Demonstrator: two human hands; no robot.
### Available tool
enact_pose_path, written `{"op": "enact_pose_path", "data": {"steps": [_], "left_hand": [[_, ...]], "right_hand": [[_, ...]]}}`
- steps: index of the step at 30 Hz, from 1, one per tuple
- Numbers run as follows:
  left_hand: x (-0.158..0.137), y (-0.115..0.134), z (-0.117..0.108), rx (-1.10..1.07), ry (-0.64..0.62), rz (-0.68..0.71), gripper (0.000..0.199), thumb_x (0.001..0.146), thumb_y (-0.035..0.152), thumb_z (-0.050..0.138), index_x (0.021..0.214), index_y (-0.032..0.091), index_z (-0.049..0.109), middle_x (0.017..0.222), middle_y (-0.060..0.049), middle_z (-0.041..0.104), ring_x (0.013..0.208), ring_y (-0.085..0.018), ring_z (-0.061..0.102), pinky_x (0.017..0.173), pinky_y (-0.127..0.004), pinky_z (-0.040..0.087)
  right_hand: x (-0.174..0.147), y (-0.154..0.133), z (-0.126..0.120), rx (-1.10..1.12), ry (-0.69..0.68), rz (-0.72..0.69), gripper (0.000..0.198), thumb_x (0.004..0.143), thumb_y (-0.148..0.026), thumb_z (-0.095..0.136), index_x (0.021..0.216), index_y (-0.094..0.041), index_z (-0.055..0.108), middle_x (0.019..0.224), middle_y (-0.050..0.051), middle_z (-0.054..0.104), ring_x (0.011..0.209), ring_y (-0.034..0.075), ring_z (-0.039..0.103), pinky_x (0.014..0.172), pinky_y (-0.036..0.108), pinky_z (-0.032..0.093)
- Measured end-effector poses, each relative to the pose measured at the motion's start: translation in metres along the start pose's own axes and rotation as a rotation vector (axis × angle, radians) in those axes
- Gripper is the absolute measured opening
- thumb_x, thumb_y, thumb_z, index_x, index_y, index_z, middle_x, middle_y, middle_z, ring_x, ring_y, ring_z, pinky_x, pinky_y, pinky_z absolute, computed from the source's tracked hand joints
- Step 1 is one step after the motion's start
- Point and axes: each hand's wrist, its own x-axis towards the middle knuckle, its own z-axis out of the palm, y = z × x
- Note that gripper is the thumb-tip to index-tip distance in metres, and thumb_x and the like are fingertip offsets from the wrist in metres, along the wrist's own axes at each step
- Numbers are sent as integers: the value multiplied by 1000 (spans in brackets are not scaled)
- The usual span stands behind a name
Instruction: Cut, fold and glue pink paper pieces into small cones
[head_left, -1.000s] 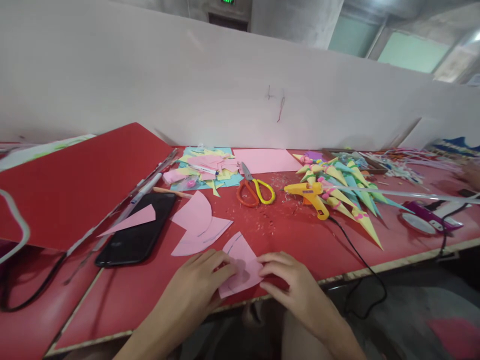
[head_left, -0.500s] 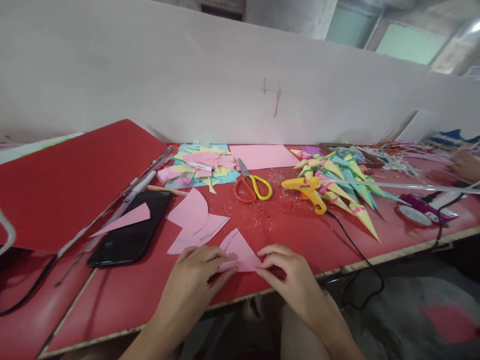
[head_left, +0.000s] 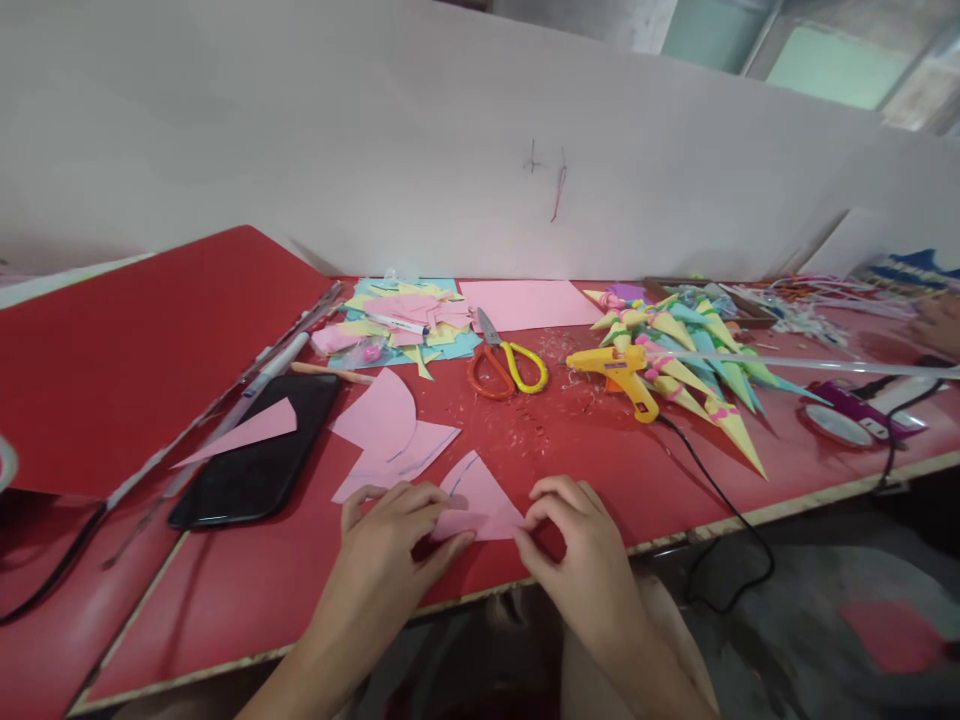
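A piece of pink paper (head_left: pixel 480 490) with a dark pen line lies at the table's front edge, its near edge folded over. My left hand (head_left: pixel 401 545) pinches the left end of the fold between thumb and fingers. At the right corner, my right hand (head_left: pixel 566 530) grips the same paper with thumb and forefinger. Just beyond my left hand lie more curved-edge pink paper pieces (head_left: pixel 379 415), overlapping, one with a pen line. Scissors (head_left: pixel 506 365) with one red and one yellow handle rest open on the red table (head_left: pixel 495 425).
A yellow glue gun (head_left: pixel 619 372) lies right of the scissors, its cord hanging over the edge. Behind it are several paper cones (head_left: pixel 727 425). A black phone (head_left: pixel 262 470) bears a pink paper sliver. Paper scraps (head_left: pixel 405 325) lie at the back; another person's hand (head_left: pixel 937 320) shows far right.
The folded strip now reaches further across to the right corner and lies flatter. My right hand's fingers have curled more at that corner. The view has tipped slightly downward.
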Motion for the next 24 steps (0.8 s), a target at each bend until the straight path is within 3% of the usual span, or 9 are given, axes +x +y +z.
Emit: {"op": "enact_pose_path", "data": {"steps": [10,15,20,24], "left_hand": [[-2,1,0,71,34,29,11,77,35,57,82,31,66,86,5,71,84,-17,61,79,-35,26],[-2,1,1,53,33,42,10,76,33,58,82,30,66,86,4,70,83,-17,61,79,-35,29],[-3,3,4,14,12,76,12,77,33,58,85,29,66,85,3,70,79,-17,62,77,-34,33],[-3,3,4,6,-5,75,16,79,34,55,75,23,65,79,0,68,73,-17,61,71,-31,39]], "right_hand": [[6,8,-7,14,-51,-18,22,67,0,46,69,-19,56,81,2,56,77,16,52,71,29,41],[5,6,-11,157,-39,-71,20,76,-5,43,80,-19,58,81,3,58,79,15,54,71,26,43],[2,2,-6,49,-141,-116,8,78,-14,55,76,-20,60,82,2,60,78,16,53,71,28,41],[0,3,1,12,-81,-62,9,78,-14,56,72,-20,59,80,1,59,74,15,53,69,28,41]]}}
